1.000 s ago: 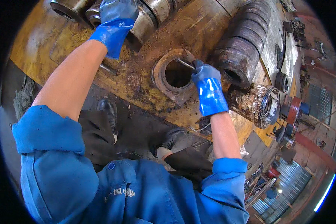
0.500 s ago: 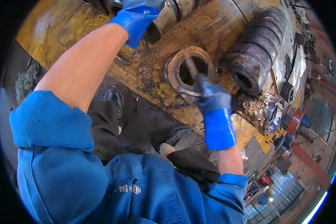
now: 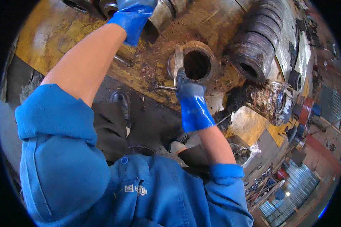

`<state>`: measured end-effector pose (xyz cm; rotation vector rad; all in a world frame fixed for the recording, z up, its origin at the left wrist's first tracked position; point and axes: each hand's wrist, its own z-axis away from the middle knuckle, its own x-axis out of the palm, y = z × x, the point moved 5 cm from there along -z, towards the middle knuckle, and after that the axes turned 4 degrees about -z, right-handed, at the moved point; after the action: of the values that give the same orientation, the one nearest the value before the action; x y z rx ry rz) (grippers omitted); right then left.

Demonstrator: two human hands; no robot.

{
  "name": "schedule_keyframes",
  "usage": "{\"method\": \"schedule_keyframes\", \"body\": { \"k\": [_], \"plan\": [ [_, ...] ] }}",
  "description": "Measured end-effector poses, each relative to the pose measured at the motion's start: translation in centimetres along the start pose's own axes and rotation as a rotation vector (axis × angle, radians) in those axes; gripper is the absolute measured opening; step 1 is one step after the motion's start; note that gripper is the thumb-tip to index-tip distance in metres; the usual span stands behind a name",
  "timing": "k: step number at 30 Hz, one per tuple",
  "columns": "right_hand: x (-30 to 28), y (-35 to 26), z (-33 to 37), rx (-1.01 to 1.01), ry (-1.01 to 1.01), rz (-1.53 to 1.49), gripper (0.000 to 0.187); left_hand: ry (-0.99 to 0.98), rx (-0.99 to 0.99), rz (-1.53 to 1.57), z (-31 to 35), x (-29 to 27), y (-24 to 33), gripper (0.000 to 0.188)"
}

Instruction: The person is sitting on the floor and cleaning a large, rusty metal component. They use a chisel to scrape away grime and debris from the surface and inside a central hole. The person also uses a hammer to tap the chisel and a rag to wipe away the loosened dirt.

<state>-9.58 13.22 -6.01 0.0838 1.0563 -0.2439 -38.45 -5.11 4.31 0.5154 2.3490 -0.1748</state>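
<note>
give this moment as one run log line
blue-gloved left hand: cut off by top edge | blue-gloved right hand: grips flat pale metal-looking strip | round rusty metal ring: partly behind strip

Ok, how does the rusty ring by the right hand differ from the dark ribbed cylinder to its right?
The rusty ring opens upward; the ribbed cylinder lies on its side. The ring is browner, the cylinder darker. The cylinder looks larger than the ring. Both look grimy, with a round opening.

Two hands (image 3: 134, 11) (image 3: 190, 89), one flat bar (image 3: 179, 58)
</note>
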Motion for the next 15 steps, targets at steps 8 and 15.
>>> {"method": "schedule_keyframes", "body": {
  "k": [8,15],
  "plan": [
    [-1.9,-1.8,6.1,0.005,-0.180,0.185,0.057,-0.066,-0.057,0.043,-0.1,-0.1,0.2,0.032],
    [-3.7,-2.1,4.5,0.084,-0.183,0.010,0.043,-0.033,-0.036,0.088,-1.0,-0.6,0.5,0.033]
  ]
}}
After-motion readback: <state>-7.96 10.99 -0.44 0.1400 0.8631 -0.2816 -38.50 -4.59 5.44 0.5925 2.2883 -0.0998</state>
